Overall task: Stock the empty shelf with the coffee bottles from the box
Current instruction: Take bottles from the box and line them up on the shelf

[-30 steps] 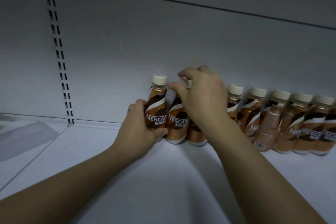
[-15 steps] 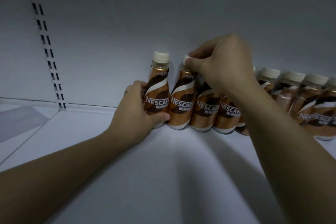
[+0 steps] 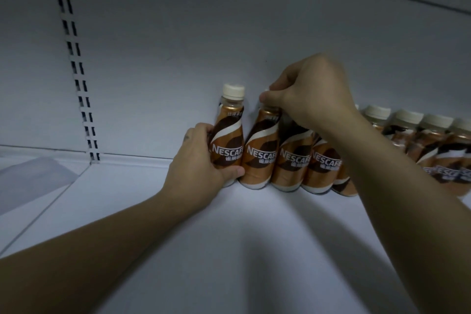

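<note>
A row of brown and orange coffee bottles with cream caps stands along the back of the white shelf (image 3: pixel 229 237). My left hand (image 3: pixel 196 160) grips the lower body of the leftmost bottle (image 3: pixel 229 135), thumb across its front. My right hand (image 3: pixel 311 94) pinches the cap of the second bottle (image 3: pixel 260 155) from above and hides that cap. Two more bottles (image 3: pixel 293 163) stand right beside it, their tops behind my right hand. Further bottles (image 3: pixel 407 132) run on to the right edge, partly behind my right forearm. The box is out of view.
The shelf's white back panel (image 3: pixel 178 46) rises just behind the bottles. A slotted upright (image 3: pixel 76 71) runs down the panel at the left. Left of it lies a neighbouring shelf board with a pale sheet (image 3: pixel 33 178) on it.
The view has shifted, so the row now sits further right. My right hand has gone from the bottles' bodies to the second bottle's cap, and the leaning bottles now stand closer together. My left hand stays on the leftmost bottle.
</note>
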A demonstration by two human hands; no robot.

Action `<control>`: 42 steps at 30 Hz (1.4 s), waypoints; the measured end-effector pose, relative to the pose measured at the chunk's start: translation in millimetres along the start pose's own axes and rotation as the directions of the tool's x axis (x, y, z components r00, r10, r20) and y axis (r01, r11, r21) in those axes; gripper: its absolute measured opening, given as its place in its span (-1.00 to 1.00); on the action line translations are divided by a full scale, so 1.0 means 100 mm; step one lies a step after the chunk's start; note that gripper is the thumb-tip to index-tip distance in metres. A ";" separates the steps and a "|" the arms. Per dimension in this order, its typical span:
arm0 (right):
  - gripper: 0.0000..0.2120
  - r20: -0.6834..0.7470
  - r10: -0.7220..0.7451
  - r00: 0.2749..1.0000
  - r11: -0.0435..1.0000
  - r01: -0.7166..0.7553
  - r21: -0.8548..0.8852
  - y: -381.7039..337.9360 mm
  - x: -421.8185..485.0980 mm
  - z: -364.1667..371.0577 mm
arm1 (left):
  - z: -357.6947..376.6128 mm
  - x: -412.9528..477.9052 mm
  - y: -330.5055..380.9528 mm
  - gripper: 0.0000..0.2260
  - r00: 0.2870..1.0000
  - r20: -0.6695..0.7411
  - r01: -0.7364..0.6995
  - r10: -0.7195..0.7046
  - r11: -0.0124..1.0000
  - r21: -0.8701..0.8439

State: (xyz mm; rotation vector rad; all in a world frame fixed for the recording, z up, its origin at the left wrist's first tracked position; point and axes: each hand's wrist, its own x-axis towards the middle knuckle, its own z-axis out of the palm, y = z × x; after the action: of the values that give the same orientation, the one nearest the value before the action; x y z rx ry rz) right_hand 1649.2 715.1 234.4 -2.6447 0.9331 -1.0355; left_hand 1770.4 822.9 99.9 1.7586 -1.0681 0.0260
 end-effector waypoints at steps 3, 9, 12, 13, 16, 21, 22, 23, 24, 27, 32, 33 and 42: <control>-0.82 0.010 -0.004 1.000 0.999 0.003 0.034 0.00 0.00 -0.02 | 0.01 0.00 0.01 -0.33 1.000 -0.009 0.013 -0.013 1.000 -0.004; -0.80 0.018 -0.028 0.999 0.999 0.029 -0.023 -0.04 -0.04 0.00 | -0.01 -0.02 0.06 -0.34 0.999 0.020 0.025 -0.025 1.000 -0.016; -0.67 -0.020 -0.039 0.999 0.999 0.039 -0.013 -0.02 -0.10 -0.03 | -0.05 -0.04 0.06 -0.30 0.995 0.079 0.069 -0.067 0.997 -0.024; -0.64 -0.095 -0.031 0.995 0.999 0.032 0.015 0.02 -0.11 -0.09 | -0.07 -0.03 0.06 -0.30 0.991 0.107 0.082 -0.078 0.996 -0.033; -0.64 -0.349 -0.006 0.937 0.998 0.025 0.049 0.17 -0.10 -0.27 | -0.15 0.06 0.10 -0.29 0.987 0.131 0.104 -0.095 0.993 -0.061; -0.56 -0.208 0.101 0.973 0.993 -0.112 -0.043 0.37 -0.18 -0.14 | -0.18 0.04 0.23 -0.08 0.997 -0.028 0.072 -0.072 0.997 -0.023; -0.54 -0.199 0.098 0.975 0.993 -0.110 -0.051 0.41 -0.20 -0.10 | -0.18 0.03 0.26 -0.05 0.997 -0.072 0.021 -0.021 1.000 -0.005; -0.52 -0.202 0.088 0.976 0.994 -0.100 -0.053 0.44 -0.21 -0.09 | -0.18 0.02 0.30 -0.04 0.994 -0.105 -0.030 0.030 1.000 0.001; -0.50 -0.210 0.078 0.975 0.995 -0.090 -0.050 0.46 -0.23 -0.08 | -0.18 0.03 0.33 -0.05 0.990 -0.123 -0.070 0.070 0.998 -0.003; -0.49 -0.249 0.062 0.966 0.997 -0.072 -0.032 0.51 -0.24 -0.06 | -0.13 0.03 0.35 -0.06 0.989 -0.104 -0.101 0.103 0.995 0.017; -0.60 -0.283 0.094 0.955 0.995 -0.085 0.044 0.52 -0.24 -0.01 | 0.05 -0.07 0.19 0.06 1.000 -0.018 0.023 -0.025 0.996 -0.082; -0.60 -0.276 0.099 0.956 0.995 -0.087 0.054 0.52 -0.23 -0.01 | 0.09 -0.08 0.17 0.09 0.999 -0.014 0.028 -0.029 0.997 -0.072; -0.65 -0.207 0.100 0.973 0.990 -0.077 0.116 0.58 -0.19 -0.07 | 0.19 -0.07 0.10 0.12 0.998 -0.059 -0.004 0.008 0.998 0.058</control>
State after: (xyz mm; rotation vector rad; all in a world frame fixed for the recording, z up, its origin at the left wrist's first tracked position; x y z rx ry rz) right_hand 1605.1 681.4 208.5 -2.4171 0.9958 -1.3266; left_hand 1751.0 811.6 95.5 1.7951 -1.0387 0.1132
